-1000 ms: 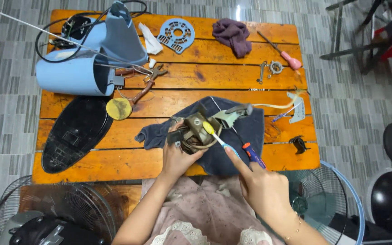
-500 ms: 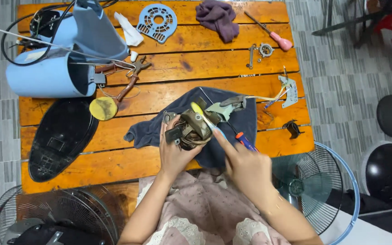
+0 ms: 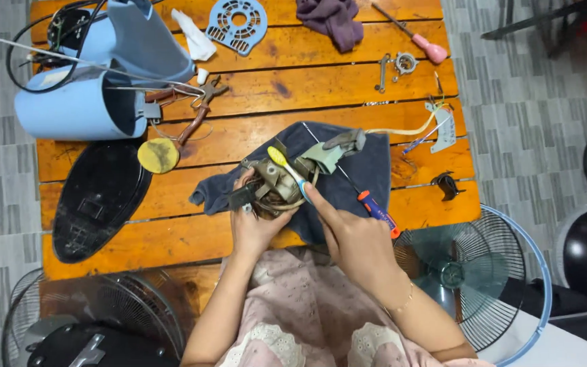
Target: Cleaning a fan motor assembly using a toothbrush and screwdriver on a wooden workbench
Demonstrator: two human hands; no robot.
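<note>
My left hand [image 3: 253,228] grips a dirty fan motor [image 3: 272,185] over a dark blue cloth [image 3: 358,170] on the wooden slat table [image 3: 171,238]. My right hand [image 3: 351,238] holds a toothbrush [image 3: 288,170] with a yellow head and blue handle, its head resting on top of the motor. A screwdriver with a red and blue handle [image 3: 377,212] lies on the cloth just under my right hand. A grey-green plastic part [image 3: 334,148] and a cream cable [image 3: 399,130] hang off the motor's far side.
A light blue fan housing [image 3: 83,102] and black base plate [image 3: 100,197] lie at left. A blue round grille plate [image 3: 237,24], purple rag [image 3: 331,17], pink-handled screwdriver [image 3: 422,42] and pliers [image 3: 195,112] sit farther back. Fan guards [image 3: 490,272] stand on the floor near my lap.
The toothbrush head has shifted across the top of the motor. Both hands keep their hold on motor and brush, and the view has drifted slightly.
</note>
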